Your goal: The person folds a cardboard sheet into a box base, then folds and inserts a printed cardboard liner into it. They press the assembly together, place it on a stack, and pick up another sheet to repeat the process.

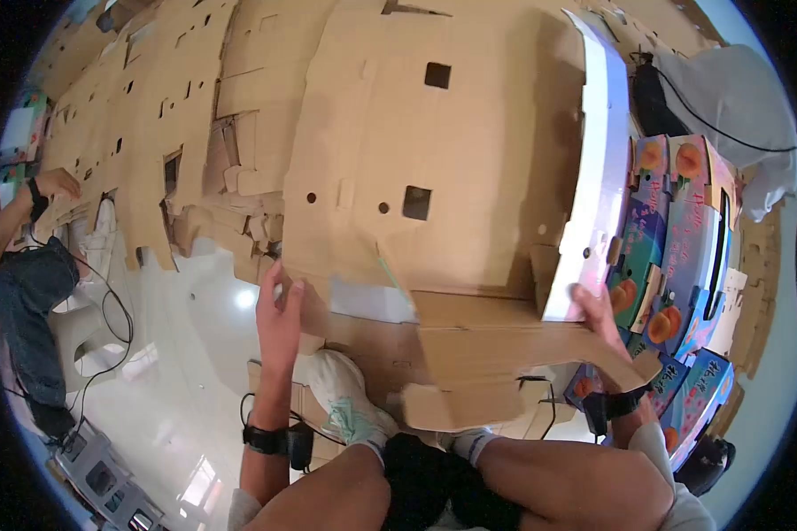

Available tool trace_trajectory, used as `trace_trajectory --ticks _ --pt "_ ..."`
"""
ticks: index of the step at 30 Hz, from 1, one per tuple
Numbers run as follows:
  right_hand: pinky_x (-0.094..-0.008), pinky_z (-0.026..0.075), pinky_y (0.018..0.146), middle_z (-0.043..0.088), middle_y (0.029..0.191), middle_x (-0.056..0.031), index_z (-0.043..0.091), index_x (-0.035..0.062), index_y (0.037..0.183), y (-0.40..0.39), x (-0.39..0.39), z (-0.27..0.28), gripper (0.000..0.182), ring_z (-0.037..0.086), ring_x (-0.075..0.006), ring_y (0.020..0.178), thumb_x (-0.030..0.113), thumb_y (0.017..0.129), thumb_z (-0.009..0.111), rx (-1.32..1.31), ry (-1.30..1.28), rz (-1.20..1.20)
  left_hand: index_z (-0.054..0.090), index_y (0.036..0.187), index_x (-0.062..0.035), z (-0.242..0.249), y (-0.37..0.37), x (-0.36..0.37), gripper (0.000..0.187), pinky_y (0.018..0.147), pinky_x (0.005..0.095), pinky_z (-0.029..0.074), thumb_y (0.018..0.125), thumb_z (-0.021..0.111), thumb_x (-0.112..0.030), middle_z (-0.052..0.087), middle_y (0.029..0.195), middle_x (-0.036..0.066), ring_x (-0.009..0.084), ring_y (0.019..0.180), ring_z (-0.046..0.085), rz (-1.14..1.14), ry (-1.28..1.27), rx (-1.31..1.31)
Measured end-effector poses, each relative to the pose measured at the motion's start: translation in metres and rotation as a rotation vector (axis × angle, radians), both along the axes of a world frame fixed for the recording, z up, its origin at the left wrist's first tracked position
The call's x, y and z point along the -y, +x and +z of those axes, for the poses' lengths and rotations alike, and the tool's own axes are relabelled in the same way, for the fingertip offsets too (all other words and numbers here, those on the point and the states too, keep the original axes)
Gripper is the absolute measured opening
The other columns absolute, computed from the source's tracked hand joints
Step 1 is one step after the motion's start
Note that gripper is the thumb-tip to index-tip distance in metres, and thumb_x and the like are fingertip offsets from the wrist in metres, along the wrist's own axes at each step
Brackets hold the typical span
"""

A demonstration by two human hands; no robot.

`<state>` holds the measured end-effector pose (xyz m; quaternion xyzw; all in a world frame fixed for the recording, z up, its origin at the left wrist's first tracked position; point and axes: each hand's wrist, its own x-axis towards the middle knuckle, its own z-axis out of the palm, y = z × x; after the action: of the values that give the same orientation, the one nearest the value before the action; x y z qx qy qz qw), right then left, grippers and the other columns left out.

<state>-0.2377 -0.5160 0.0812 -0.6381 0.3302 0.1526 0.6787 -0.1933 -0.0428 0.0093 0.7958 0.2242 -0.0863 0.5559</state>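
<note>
A large brown cardboard sheet with square and round cut-outs lies in front of me, its right side folded up with a white and purple printed face. My right hand is closed on the lower end of that folded side. My left hand is at the sheet's lower left edge, fingers apart, with nothing visible in it. Between my hands, a folded cardboard flap hangs over my legs, partly blurred.
Stacked printed boxes with fruit pictures stand at the right, beside a grey cloth. More cut cardboard lies at the upper left. At the far left, another person's hand rests by the cardboard. A grey plastic stool is lower left.
</note>
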Motion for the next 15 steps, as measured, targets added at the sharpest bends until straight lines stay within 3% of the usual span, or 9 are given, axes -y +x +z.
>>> trace_trajectory --ticks 3,7,8,11,13,15 --pt "-0.0395 0.051 0.102 0.063 0.129 -0.0101 0.044 0.0004 0.15 0.001 0.021 0.016 0.077 0.063 -0.0216 0.118 0.031 0.089 0.079 0.02 -0.034 -0.041 0.056 0.148 0.0007 0.029 0.007 0.003 0.045 0.113 0.0342 0.044 0.107 0.057 -0.017 0.06 0.147 0.011 0.0195 0.13 0.058 0.049 -0.238 -0.05" --pt "-0.0403 0.051 0.103 0.061 0.135 -0.0109 0.038 0.0028 0.155 0.01 0.027 0.025 0.084 0.062 -0.0225 0.122 0.034 0.089 0.079 0.085 -0.04 -0.034 0.039 0.159 0.0033 0.082 0.008 0.011 0.058 0.113 0.0363 0.045 0.106 0.05 -0.018 0.049 0.159 0.014 0.0216 0.137 0.056 0.064 -0.738 0.069" --pt "-0.0406 0.051 0.104 0.06 0.136 -0.0112 0.036 0.0037 0.156 0.016 0.023 0.03 0.085 0.061 -0.0228 0.123 0.034 0.089 0.079 0.112 -0.028 -0.024 0.031 0.164 -0.0003 0.088 0.004 0.008 0.071 0.116 0.0388 0.044 0.1 0.059 -0.016 0.04 0.166 0.013 0.0241 0.141 0.053 0.079 -0.704 0.153" --pt "-0.0402 0.054 0.101 0.062 0.133 -0.0116 0.035 0.0056 0.157 0.024 0.02 0.025 0.087 0.063 -0.0225 0.12 0.03 0.088 0.082 0.165 0.023 -0.05 0.031 0.165 -0.0031 0.114 0.018 0.016 0.082 0.119 0.0412 0.042 0.092 0.07 -0.014 0.033 0.17 0.012 0.0262 0.146 0.048 -0.227 -0.008 0.537" --pt "-0.0392 0.055 0.1 0.063 0.132 -0.0114 0.035 0.0059 0.157 0.031 0.012 0.022 0.087 0.065 -0.0223 0.118 0.027 0.087 0.082 0.145 0.011 -0.065 0.032 0.164 -0.0043 0.121 0.022 0.017 0.086 0.12 0.0428 0.041 0.09 0.074 -0.014 0.033 0.17 0.011 0.027 0.148 0.046 -0.165 -0.111 0.584" --pt "-0.0386 0.055 0.1 0.064 0.131 -0.0112 0.037 0.0031 0.155 0.033 0.001 0.028 0.083 0.066 -0.0222 0.116 0.021 0.088 0.082 0.132 0.044 -0.039 0.033 0.164 -0.0046 0.13 0.024 0.016 0.088 0.121 0.0441 0.039 0.089 0.077 -0.013 0.033 0.17 0.011 0.0275 0.149 0.044 -0.114 -0.008 0.626"
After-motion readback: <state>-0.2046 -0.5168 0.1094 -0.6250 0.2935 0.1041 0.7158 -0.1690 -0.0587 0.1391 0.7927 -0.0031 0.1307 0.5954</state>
